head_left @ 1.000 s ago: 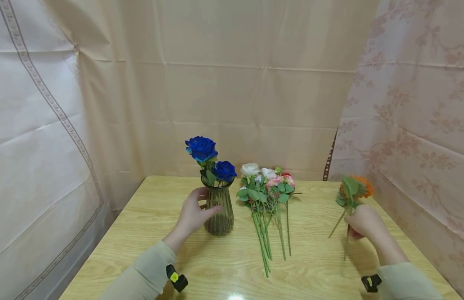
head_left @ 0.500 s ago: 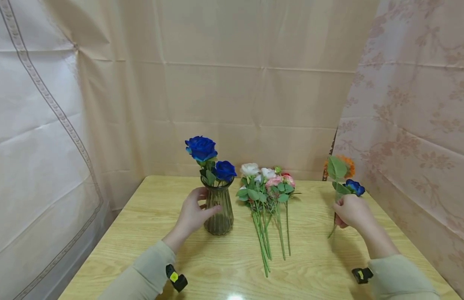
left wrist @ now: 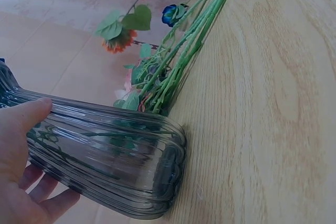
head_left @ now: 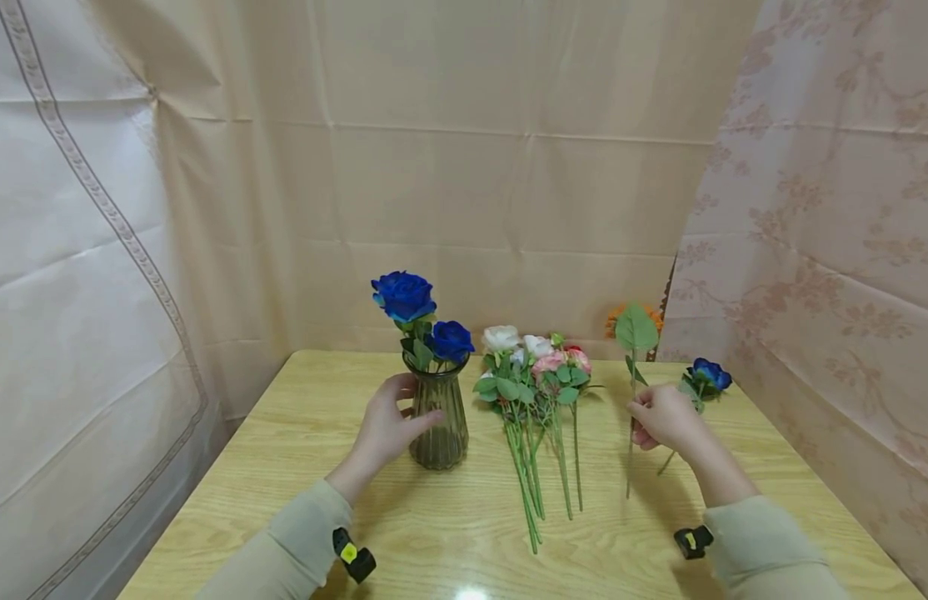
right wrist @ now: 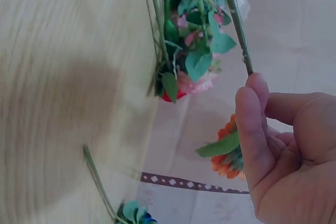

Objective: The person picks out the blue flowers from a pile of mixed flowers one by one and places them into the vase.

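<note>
My left hand (head_left: pixel 383 429) holds the ribbed smoky glass vase (head_left: pixel 441 433), thumb on the near side and fingers around the left. Two blue roses (head_left: pixel 404 297) stand in the vase; their stems show through the glass (left wrist: pixel 105 150). Upright over the table's right part, an orange flower (head_left: pixel 636 329) with green leaves is pinched by its stem between the thumb and fingertips of my right hand (head_left: pixel 668 418). In the right wrist view, its green stem (right wrist: pixel 237 22) rises out of the fingertips. A smaller blue rose (head_left: pixel 707 375) lies on the table behind that hand.
Between the hands, a bunch of white and pink flowers (head_left: pixel 535 367) lies with long green stems (head_left: pixel 527 475) toward me. The wooden table (head_left: pixel 321 383) backs onto a beige cloth (head_left: pixel 434 183). A patterned cloth (head_left: pixel 831 250) hangs along the right side.
My right hand has moved left and lifted the orange flower upright off the table's right side, leaving the small blue rose exposed there. My left hand and the vase stay put.
</note>
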`<state>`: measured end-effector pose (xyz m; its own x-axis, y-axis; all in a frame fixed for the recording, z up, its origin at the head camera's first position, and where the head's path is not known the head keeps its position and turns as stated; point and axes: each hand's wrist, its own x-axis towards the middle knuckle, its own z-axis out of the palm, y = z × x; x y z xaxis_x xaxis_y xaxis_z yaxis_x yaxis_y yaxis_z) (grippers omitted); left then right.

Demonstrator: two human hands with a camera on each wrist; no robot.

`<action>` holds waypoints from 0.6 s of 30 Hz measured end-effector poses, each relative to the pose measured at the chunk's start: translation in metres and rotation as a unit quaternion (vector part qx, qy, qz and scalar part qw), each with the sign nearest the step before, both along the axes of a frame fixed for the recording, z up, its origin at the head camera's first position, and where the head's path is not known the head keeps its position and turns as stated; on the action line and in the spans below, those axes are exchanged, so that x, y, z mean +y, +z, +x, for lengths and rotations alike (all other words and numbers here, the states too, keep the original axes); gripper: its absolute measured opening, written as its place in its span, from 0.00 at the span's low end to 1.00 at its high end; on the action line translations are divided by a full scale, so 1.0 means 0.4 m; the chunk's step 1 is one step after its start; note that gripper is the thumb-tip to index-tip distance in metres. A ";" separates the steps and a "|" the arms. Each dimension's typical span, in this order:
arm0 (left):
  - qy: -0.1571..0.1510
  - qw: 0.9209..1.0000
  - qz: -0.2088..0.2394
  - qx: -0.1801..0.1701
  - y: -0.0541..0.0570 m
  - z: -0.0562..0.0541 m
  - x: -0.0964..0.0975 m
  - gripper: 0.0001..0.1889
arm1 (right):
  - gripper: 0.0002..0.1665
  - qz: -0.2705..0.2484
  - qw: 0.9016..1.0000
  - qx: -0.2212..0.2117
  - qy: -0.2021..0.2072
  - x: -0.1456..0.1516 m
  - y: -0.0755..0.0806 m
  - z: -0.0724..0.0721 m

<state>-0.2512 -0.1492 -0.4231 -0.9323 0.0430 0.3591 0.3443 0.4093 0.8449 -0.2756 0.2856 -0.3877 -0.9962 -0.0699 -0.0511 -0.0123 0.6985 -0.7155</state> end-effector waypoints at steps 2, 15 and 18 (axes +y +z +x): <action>0.000 1.000 -0.001 0.000 0.001 0.000 -0.001 0.36 | 0.12 -0.017 1.000 -0.012 0.003 -0.010 -0.012 -0.006; 0.000 1.000 0.005 0.001 -0.001 -0.001 0.000 0.36 | 0.14 -0.052 0.997 -0.049 0.016 -0.039 -0.069 -0.037; 0.001 1.000 0.005 0.000 -0.001 -0.002 0.000 0.36 | 0.14 -0.056 0.997 -0.059 0.013 -0.038 -0.085 -0.044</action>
